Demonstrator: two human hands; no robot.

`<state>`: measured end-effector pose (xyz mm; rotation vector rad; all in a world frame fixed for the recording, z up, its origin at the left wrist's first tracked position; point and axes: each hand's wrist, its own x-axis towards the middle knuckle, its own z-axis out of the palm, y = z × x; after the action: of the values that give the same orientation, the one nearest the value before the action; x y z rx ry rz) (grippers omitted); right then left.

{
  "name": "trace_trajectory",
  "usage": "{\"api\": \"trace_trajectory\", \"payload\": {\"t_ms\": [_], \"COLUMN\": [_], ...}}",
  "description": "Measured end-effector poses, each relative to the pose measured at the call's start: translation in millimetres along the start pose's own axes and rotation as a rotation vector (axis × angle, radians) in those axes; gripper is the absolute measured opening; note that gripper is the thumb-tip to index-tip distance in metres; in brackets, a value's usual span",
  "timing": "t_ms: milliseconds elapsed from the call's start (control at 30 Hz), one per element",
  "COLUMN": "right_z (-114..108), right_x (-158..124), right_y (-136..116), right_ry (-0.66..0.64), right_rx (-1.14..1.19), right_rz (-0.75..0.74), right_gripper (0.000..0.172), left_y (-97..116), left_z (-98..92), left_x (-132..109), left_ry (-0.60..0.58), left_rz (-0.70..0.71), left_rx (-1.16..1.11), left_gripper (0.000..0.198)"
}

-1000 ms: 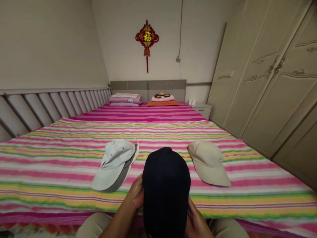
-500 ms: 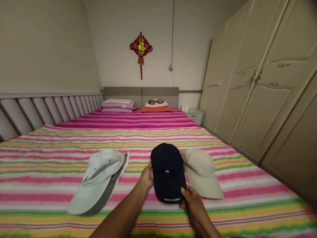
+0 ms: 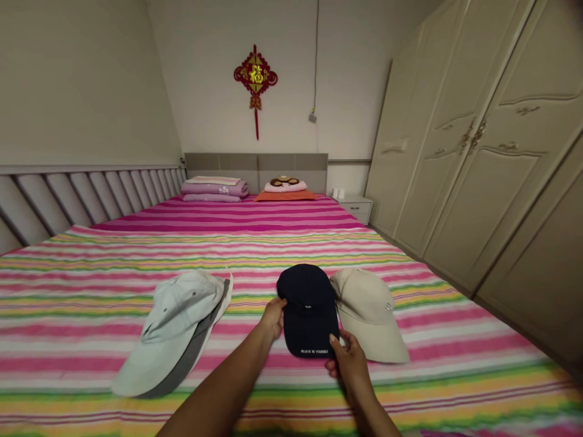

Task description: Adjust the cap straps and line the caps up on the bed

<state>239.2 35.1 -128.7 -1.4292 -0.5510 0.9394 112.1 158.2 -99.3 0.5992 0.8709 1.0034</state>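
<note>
Between my hands is a dark navy baseball cap (image 3: 310, 321), its brim toward me with white lettering along the front edge. My left hand (image 3: 274, 318) grips the cap's left side, the thumb on top near where brim and crown meet. My right hand (image 3: 348, 358) pinches the right front corner of the brim, thumb above and fingers partly hidden below. Close on the right lies a beige baseball cap (image 3: 371, 315), partly covered at its left edge by the navy one. Farther left, a pale grey-white cap (image 3: 177, 328) rests tilted on its side, the grey underside of its brim showing.
The caps are on a bed with a striped bedspread (image 3: 113, 255). Folded purple bedding (image 3: 214, 189) and a pink and orange stack (image 3: 286, 191) sit by the headboard (image 3: 218, 162). A slatted rail (image 3: 91, 194) runs along the left, a wardrobe (image 3: 483, 182) along the right.
The navy cap's brim has tipped, so its top looks foreshortened and its small logo is partly folded from sight. Both hands keep their grip; the view has shifted slightly.
</note>
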Motion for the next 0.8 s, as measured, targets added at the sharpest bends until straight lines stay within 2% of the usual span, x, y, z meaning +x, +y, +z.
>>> {"api": "trace_trajectory", "payload": {"t_ms": [233, 500, 667, 800], "right_z": [-8, -12, -13, -16], "right_x": [-2, -9, -12, -16], "right_y": [1, 7, 5, 0], "right_ry": [0.03, 0.057, 0.063, 0.041], "right_rx": [-0.097, -0.13, -0.167, -0.229], "right_rz": [-0.032, -0.065, -0.045, -0.029], "right_gripper": [0.048, 0.046, 0.04, 0.035], "left_y": [-6, -5, -4, -8], "left_z": [-1.4, -4.1, -4.7, -8.9], "left_x": [0, -10, -14, -17], "left_ry": [0.037, -0.017, -0.004, 0.025], "left_rz": [0.046, 0.071, 0.093, 0.142], "left_rx": [0.08, 0.117, 0.144, 0.154], "left_gripper": [0.007, 0.017, 0.018, 0.03]}}
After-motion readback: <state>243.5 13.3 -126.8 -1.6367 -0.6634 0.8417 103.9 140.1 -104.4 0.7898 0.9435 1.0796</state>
